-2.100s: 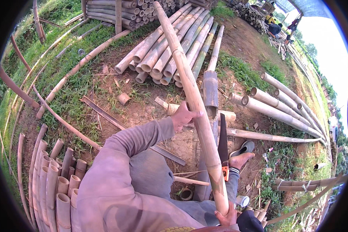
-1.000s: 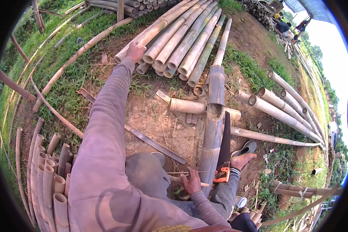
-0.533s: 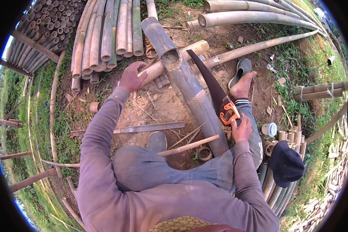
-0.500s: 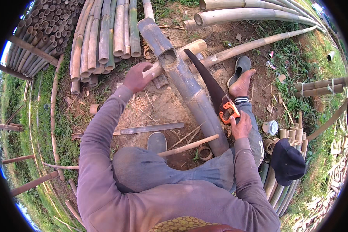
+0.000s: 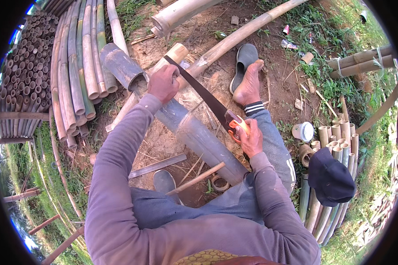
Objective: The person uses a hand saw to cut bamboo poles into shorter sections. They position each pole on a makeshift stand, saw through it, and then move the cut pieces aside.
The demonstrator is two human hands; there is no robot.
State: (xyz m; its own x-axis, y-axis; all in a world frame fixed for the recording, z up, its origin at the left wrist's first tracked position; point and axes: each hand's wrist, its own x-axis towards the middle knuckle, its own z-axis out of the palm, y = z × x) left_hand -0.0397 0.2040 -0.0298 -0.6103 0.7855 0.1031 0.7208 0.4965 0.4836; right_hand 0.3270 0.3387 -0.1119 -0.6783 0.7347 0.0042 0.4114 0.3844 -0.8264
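My right hand grips the orange handle of a hand saw. The dark blade slants up and left, its tip just beyond my left hand. That hand is closed, fingers curled, above a thick grey bamboo piece with a notch cut in its top; what the fingers hold, if anything, is hidden. A thinner pale bamboo pole crosses at the notch, its cut end showing past my left hand. The thick bamboo slopes down toward my lap.
Long bamboo poles lie in a row at the far left. Short cut bamboo pieces stand at the right beside a dark hat and a white tub. A flat bamboo strip and a thin stick lie near my legs.
My left hand has moved right, across the notch, and its fingers have curled closed. The saw is tilted further left, its blade closer to that hand. The whole view has shifted.
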